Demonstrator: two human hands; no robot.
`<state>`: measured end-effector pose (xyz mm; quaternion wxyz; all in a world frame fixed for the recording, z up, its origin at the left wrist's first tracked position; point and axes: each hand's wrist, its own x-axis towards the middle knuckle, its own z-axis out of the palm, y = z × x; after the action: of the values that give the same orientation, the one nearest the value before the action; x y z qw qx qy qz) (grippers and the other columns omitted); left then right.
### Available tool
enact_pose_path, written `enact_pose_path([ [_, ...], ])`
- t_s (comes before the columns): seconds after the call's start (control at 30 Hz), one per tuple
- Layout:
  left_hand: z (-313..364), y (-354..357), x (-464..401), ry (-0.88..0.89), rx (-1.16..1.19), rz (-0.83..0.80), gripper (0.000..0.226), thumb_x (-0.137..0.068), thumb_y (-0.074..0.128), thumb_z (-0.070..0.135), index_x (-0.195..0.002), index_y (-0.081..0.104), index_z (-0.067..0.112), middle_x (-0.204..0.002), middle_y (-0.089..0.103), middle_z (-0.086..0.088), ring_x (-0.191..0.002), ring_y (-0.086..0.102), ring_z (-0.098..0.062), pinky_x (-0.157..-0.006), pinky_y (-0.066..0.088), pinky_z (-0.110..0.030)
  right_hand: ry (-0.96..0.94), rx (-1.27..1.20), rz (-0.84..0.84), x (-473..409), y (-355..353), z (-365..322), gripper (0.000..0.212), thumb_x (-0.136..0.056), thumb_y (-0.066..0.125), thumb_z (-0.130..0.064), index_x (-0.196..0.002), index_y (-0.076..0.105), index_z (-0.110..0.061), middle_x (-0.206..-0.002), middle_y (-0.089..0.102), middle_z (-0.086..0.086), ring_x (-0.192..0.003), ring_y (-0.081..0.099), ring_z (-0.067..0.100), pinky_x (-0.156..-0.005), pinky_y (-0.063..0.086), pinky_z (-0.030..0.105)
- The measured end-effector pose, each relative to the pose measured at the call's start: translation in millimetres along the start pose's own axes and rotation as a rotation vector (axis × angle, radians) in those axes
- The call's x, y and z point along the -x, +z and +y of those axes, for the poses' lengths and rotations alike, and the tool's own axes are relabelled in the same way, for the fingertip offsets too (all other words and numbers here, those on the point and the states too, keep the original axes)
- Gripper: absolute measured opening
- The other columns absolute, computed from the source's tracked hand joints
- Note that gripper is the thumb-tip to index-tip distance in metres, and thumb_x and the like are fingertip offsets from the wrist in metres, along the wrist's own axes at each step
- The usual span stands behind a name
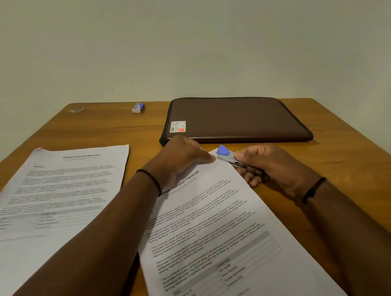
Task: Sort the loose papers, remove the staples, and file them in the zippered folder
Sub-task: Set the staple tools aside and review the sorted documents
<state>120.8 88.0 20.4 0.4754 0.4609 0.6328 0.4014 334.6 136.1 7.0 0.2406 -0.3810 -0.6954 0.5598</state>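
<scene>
A printed sheet headed "Sample Education Transcript" (222,229) lies slanted on the wooden table in front of me. My left hand (181,159) presses down on its top corner, thumb and fingers at the paper's edge. My right hand (271,166) grips a small blue and metal stapler (229,156), whose nose sits at that same top corner. A second stack headed "Sample Financial Statement" (50,201) lies to the left. The brown zippered folder (235,119) lies closed at the back of the table, beyond both hands.
A small blue and white staple box (138,108) sits near the far edge of the table (349,155). A few tiny metal bits (76,110) lie at the far left corner. A plain wall stands behind the table.
</scene>
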Motion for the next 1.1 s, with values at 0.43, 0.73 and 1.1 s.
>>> enact_pose_path([
  [0.43,-5,3,-4,0.039,-0.106,0.022,0.010,-0.086,0.072,0.002,-0.082,0.071,-0.006,-0.078,0.072,-0.013,-0.077,0.067,-0.017,-0.064,0.052,-0.021,0.001,0.136,-0.023,-3,0,0,0.027,-0.099,0.054,-0.030,-0.097,0.069,-0.007,-0.084,0.074,0.009,-0.061,0.063,0.012,-0.056,0.051,0.020],
  [0.73,-10,-9,3,0.078,-0.008,-0.059,0.013,-0.090,0.067,-0.001,-0.077,0.066,-0.004,-0.072,0.069,-0.012,-0.065,0.069,-0.012,-0.061,0.052,-0.017,0.006,0.128,-0.016,-2,0,-2,0.027,-0.100,0.052,-0.029,-0.096,0.069,-0.009,-0.082,0.075,0.006,-0.061,0.064,0.010,-0.056,0.051,0.019],
  [1.1,-8,-5,2,0.081,0.034,-0.085,0.018,-0.095,0.063,0.010,-0.085,0.066,-0.004,-0.076,0.068,-0.013,-0.068,0.068,-0.015,-0.058,0.052,-0.017,0.014,0.175,-0.034,-3,2,-2,0.032,-0.101,0.051,-0.032,-0.097,0.067,-0.005,-0.077,0.073,0.000,-0.060,0.061,0.009,-0.055,0.048,0.018],
])
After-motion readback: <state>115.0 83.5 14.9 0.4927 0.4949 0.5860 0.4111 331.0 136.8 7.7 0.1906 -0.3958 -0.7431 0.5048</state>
